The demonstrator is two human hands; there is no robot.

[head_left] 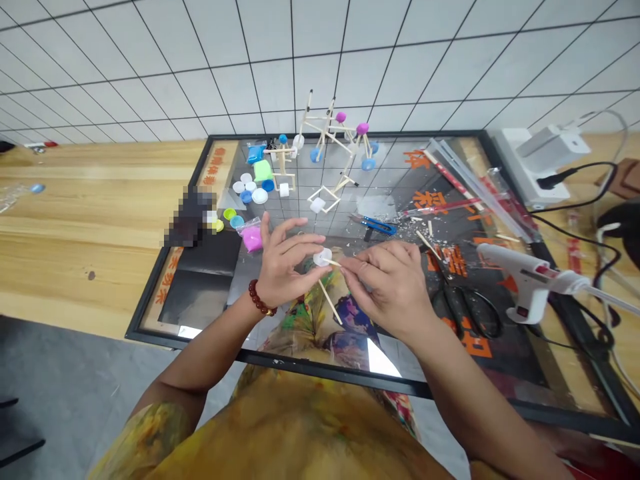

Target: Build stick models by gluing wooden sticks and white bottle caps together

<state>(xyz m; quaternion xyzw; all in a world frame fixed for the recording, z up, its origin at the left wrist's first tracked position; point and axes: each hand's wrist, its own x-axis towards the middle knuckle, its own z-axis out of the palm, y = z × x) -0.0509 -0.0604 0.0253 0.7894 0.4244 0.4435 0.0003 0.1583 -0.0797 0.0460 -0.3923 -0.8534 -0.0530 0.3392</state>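
Observation:
Between the thumb and fingers of my left hand is a small white bottle cap. My right hand pinches a short pale wooden stick, whose tip meets the cap; whether it passes through, I cannot tell. Another thin wooden stick lies on the glass just below the hands. Left of my left hand is a bag of pink clay. Blue snips rest beyond my right hand.
Stick models with caps and clay balls stand along the tiled wall. Loose caps lie at the left. At the right are black scissors, a white glue gun, its cables and a power strip. The glass board has a black frame.

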